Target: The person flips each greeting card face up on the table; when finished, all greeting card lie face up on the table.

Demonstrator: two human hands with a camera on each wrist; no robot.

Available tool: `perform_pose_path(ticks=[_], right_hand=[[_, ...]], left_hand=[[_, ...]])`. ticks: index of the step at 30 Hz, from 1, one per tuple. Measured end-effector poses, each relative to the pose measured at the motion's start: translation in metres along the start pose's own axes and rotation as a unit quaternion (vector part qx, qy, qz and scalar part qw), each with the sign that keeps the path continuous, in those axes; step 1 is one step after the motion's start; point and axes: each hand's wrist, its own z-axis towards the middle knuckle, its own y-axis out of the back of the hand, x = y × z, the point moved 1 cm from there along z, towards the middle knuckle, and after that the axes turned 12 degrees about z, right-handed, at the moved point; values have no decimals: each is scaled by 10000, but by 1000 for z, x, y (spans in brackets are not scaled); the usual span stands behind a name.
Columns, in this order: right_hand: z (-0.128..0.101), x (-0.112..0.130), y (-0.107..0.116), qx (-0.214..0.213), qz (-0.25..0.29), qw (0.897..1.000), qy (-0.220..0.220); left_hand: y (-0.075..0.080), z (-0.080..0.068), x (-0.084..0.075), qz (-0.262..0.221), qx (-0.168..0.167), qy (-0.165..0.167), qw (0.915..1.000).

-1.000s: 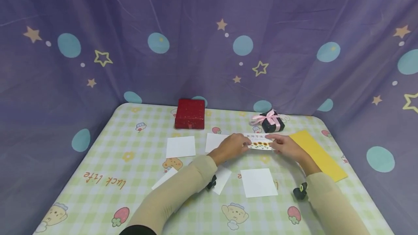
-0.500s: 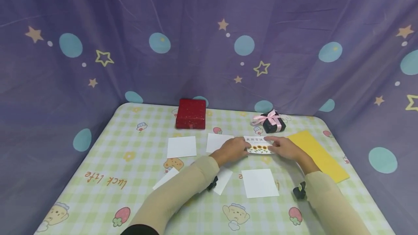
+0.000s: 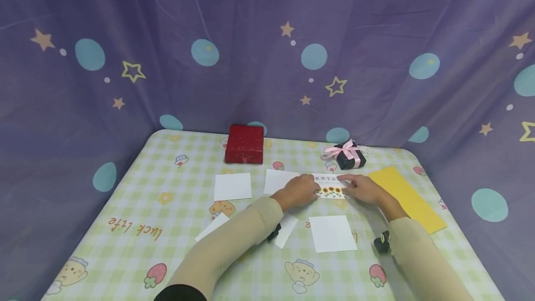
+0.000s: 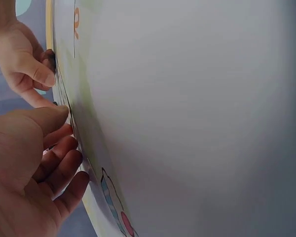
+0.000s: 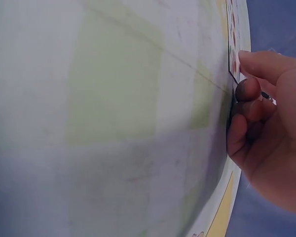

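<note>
On the checked cloth [image 3: 138, 199], toward the far right of the table's middle, lies the card [image 3: 331, 186] with its row of sunflowers, flat, between a white square and the yellow sheet [image 3: 407, 198]. Left hand [image 3: 298, 191] pinches the card's left end, fingers curled over the edge; right hand [image 3: 362, 187] pinches the right end, thumb on top. To handle it well I would keep both grips light and level, so the card neither bends nor skews. Both wrist views are mostly blurred cloth; the card's print and its underside cannot be read.
</note>
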Motion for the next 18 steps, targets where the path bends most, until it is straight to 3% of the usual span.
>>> perform_pose_path(ticks=[11,18], right_hand=[[0,1,2,-60,-111,9999,-48],[-2,2,2,111,84,9999,84]], left_hand=[[3,2,-2,12,123,173,9998],[4,-1,-2,-31,132,125,9998]])
